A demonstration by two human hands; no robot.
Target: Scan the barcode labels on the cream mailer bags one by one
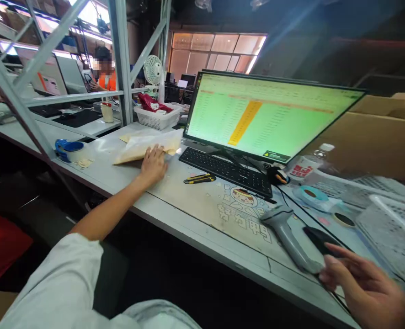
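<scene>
My left hand [154, 162] lies on the near edge of a pale, flat mailer package [144, 145], its fingers spread and stretched over it. The package rests on the desk, left of the keyboard. At the lower right, my right hand [363, 283] is partly blurred, with thumb and fingers apart and nothing visible between them. It is beside the handle end of a grey barcode scanner [288, 237] lying on the desk; contact is unclear. A black mouse [321, 240] is just beyond its fingertips. A yellow-and-black utility knife [199, 178] lies between the package and the scanner.
A monitor [257, 116] stands behind a black keyboard [223, 169]. Blue tape [68, 148] sits near the left frame post. White baskets [394, 228], a plastic bottle [307, 164] and tape rolls [312, 194] crowd the right. A co-worker [104, 75] sits beyond the metal frame.
</scene>
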